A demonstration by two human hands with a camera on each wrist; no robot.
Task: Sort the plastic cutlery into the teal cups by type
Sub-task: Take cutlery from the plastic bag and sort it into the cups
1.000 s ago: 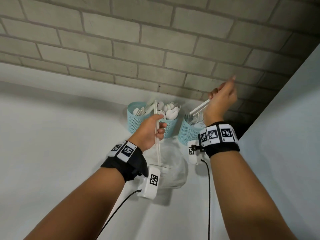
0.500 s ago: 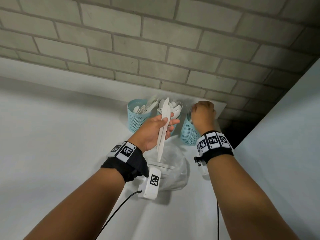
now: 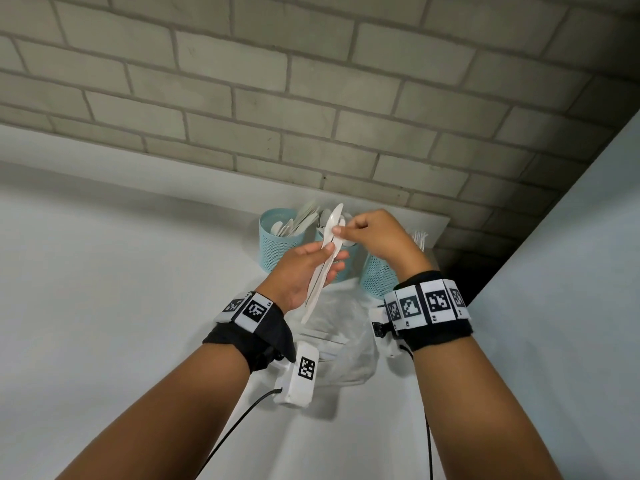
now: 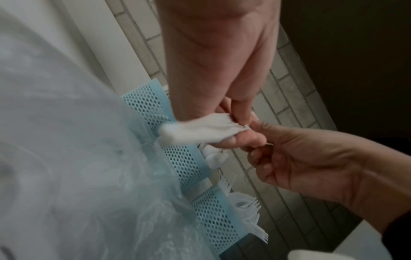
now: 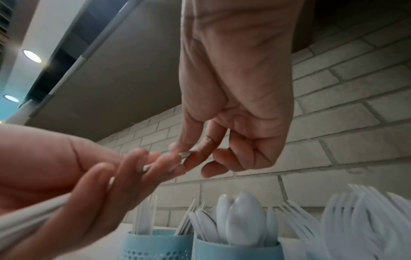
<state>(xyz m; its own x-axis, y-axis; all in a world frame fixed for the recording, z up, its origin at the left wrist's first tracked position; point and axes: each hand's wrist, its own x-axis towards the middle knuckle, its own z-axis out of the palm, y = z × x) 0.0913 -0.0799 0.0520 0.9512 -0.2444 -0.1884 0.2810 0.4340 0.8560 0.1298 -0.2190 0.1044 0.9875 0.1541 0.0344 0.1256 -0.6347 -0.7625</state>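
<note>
My left hand (image 3: 329,256) grips a small bundle of white plastic cutlery (image 3: 322,271), held upright in front of the cups. My right hand (image 3: 341,231) pinches the upper end of one piece of the bundle (image 3: 335,216) between thumb and forefinger; the same pinch shows in the right wrist view (image 5: 186,154). Three teal mesh cups stand against the brick wall. The left cup (image 3: 277,247) holds knives (image 5: 144,221), the middle cup (image 5: 235,248) holds spoons (image 5: 244,218), and the right cup (image 3: 377,280) holds forks (image 5: 367,219).
A crumpled clear plastic bag (image 3: 343,344) lies on the white counter (image 3: 104,306) just in front of the cups, under my wrists. A brick wall (image 3: 311,116) rises behind the cups. A pale panel (image 3: 571,271) closes off the right side.
My right hand lowered its fork into the right cup, let go, then moved left to pinch a piece of the bundle. My left hand raised and tilted the bundle.
</note>
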